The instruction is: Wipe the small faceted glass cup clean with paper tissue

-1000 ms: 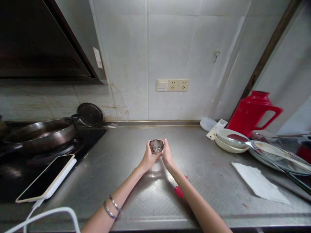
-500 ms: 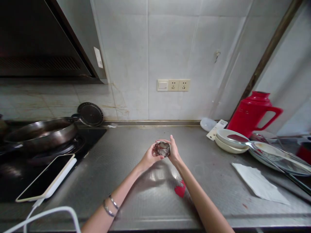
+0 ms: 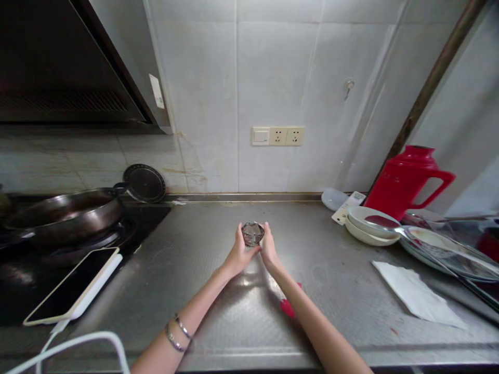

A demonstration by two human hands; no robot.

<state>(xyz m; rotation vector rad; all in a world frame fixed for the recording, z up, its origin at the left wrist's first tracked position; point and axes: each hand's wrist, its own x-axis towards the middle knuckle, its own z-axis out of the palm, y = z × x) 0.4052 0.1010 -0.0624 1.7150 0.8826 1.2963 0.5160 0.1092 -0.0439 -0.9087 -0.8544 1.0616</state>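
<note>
Both hands [image 3: 239, 253] [image 3: 268, 250] cup a dark object [image 3: 252, 235], the right forearm [image 3: 311, 310] overlapping a red scrap [image 3: 287, 309], bowls [image 3: 360, 237] further right.

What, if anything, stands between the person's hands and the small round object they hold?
Nothing visible. The left hand and right hand hold the small round object directly, one at each side. A red piece lies beside the right forearm, outside the grasp.
</note>
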